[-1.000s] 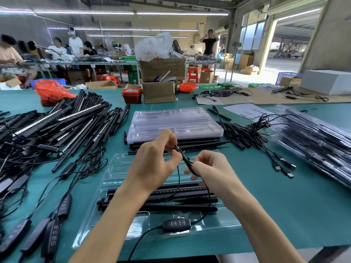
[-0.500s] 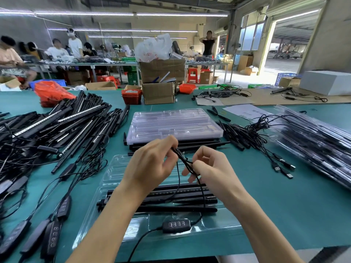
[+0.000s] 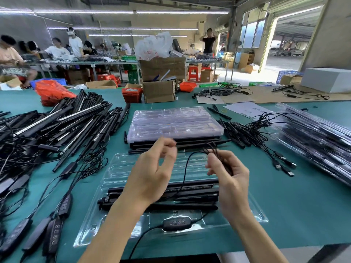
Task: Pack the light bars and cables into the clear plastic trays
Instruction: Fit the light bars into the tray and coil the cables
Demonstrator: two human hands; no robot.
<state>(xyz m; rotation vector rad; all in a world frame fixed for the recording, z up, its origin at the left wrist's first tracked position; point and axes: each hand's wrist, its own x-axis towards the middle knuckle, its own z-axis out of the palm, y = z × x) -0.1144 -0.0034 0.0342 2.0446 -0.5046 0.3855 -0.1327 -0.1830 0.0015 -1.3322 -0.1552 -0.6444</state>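
Black cable (image 3: 187, 168) runs up in a loop from the open clear tray (image 3: 260, 215) into the right hand (image 3: 230, 179), whose fingers are curled round a bunched length of it, with thin strands sticking out above the knuckles. The left hand (image 3: 152, 173) hangs just beside it over the tray, thumb and forefinger drawn close together and blurred; whether they pinch the cable cannot be told (the other fingers look loosely bent). The two hands are a little apart, both raised above the tray.

Under them, black light bars (image 3: 190, 194) lie lengthwise in the tray's middle compartment, stacked side by side. In the near compartment sits the cable's inline controller (image 3: 177, 223) with its row of buttons, its cord trailing off the near table edge.

Beyond the hands, a stack of empty clear trays (image 3: 174, 122) rests on more black bars. To the left a large heap of loose light bars (image 3: 62, 126) spreads over the green table (image 3: 303, 215), with tangled cords and several more controllers (image 3: 57, 230) lying near the front left edge. To the right lies a bundle of cables with USB plugs (image 3: 283, 166), and past that a slanting pile of packed trays (image 3: 319, 137). Cardboard boxes (image 3: 159, 90) and a red bag (image 3: 53, 92) stand at the far side of the table.
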